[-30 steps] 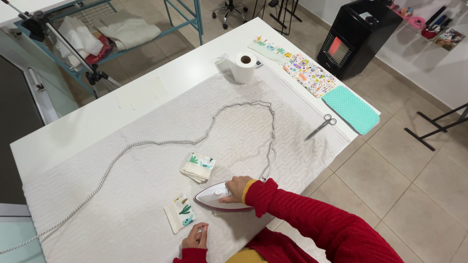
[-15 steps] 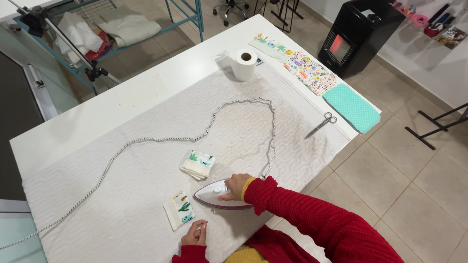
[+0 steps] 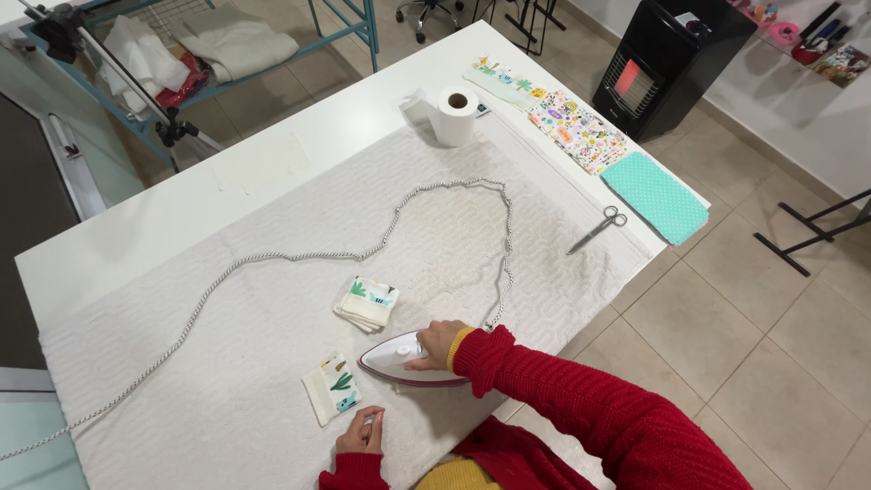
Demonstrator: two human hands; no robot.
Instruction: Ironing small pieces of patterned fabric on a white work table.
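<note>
The iron [image 3: 404, 359] is laid flat on the white padded cover [image 3: 272, 363] near the table's front edge, its long axis running nine to three, nose at nine. It is gripped by the right hand [image 3: 437, 343]. The small folded printed cloth [image 3: 331, 389] lies at eight o'clock from it, just beside the nose, nearer the left hand [image 3: 363, 433], which is loosely curled, pinching something small.

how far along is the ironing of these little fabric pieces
Done, it seems: a folded stack lies set aside. In hand: the right hand grips the iron, and the left hand rests beside one small piece. Left: likely the fabric strips at the far edge.
</note>
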